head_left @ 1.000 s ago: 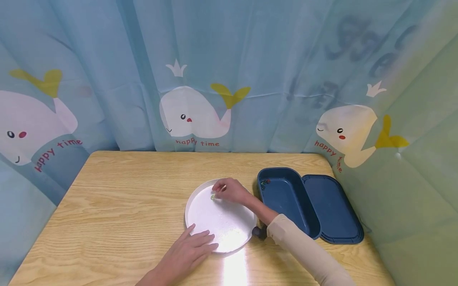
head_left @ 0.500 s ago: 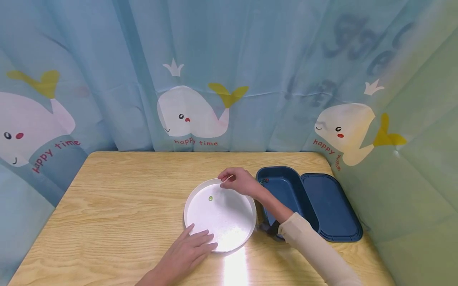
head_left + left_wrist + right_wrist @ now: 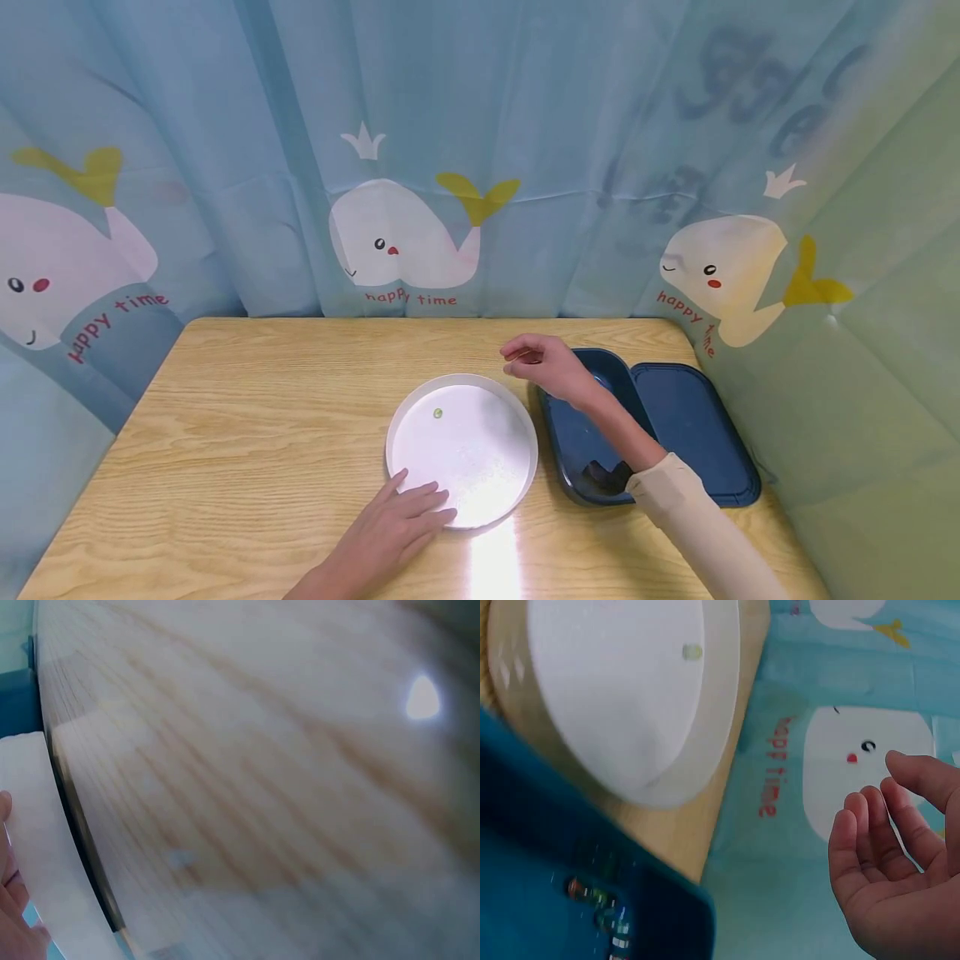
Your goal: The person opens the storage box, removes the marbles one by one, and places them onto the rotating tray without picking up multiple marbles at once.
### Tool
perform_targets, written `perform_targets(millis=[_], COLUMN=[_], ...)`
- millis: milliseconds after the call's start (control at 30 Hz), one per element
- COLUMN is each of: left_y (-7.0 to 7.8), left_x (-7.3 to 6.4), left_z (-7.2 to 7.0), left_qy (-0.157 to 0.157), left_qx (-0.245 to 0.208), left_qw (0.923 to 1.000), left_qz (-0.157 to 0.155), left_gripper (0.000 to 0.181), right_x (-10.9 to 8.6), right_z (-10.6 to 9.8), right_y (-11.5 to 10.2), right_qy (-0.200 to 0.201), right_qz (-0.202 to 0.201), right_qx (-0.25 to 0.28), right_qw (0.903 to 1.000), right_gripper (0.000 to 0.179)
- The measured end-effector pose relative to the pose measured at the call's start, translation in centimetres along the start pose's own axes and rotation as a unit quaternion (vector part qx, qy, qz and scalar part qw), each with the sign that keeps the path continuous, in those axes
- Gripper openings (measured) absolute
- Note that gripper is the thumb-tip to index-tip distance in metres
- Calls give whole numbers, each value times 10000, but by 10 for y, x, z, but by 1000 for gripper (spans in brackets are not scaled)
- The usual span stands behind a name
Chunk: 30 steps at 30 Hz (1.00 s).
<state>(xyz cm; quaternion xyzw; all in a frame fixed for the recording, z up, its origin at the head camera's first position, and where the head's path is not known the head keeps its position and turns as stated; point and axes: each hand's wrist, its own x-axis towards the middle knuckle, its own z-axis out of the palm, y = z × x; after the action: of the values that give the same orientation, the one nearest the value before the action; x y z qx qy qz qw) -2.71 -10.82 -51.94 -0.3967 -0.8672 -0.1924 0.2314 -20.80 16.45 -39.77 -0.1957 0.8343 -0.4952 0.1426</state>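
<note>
My left hand (image 3: 393, 529) lies with spread, straight fingers over the near left rim of a round white plate (image 3: 480, 442); its fingertips (image 3: 15, 900) show beside the plate wall in the left wrist view. One small green glass marble (image 3: 438, 413) sits on the plate's far left part. My right hand (image 3: 551, 367) hovers over the far left corner of a dark blue box (image 3: 570, 433). Its thumb and fingers curve toward each other; I cannot tell whether something small is between them. Several small shiny marbles (image 3: 604, 904) lie in the box in the right wrist view.
The blue box lid (image 3: 697, 425) lies flat against the box's right side. A dark wrist camera (image 3: 606, 477) overlaps the box's near end. A wooden table (image 3: 277, 417) carries everything, with a whale-print curtain (image 3: 277, 192) behind it and a plain one at the right.
My right hand has moved right from above the plate beside the green marble to the box's far left corner. The marble stays on the plate. My left hand has not moved.
</note>
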Motion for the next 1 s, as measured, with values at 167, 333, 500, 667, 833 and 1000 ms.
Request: perform_targets(millis=[167, 333, 500, 667, 833, 1000], left_y=[0, 0, 0, 1, 1, 1], left_x=[0, 0, 0, 0, 0, 0], left_z=[0, 1, 1, 0, 0, -1], left_qy=[9, 57, 28, -6, 20, -108], left_qx=[17, -31, -4, -8, -42, 14], left_qw=[10000, 10000, 10000, 10000, 10000, 9999], left_qz=[10, -12, -10, 0, -6, -19], left_gripper=[44, 47, 47, 45, 45, 42], right_x=[-10, -18, -22, -22, -20, -17], right_z=[-17, -27, -38, -46, -48, -51], right_y=[7, 21, 40, 60, 74, 84], right_qy=[177, 291, 477, 591, 654, 664], right_qz=[73, 234, 503, 731, 835, 896], right_qx=[136, 177, -83, -376, -612, -835], right_qw=[9997, 9991, 9976, 9949, 9925, 9903], right_gripper=[26, 26, 27, 28, 28, 28])
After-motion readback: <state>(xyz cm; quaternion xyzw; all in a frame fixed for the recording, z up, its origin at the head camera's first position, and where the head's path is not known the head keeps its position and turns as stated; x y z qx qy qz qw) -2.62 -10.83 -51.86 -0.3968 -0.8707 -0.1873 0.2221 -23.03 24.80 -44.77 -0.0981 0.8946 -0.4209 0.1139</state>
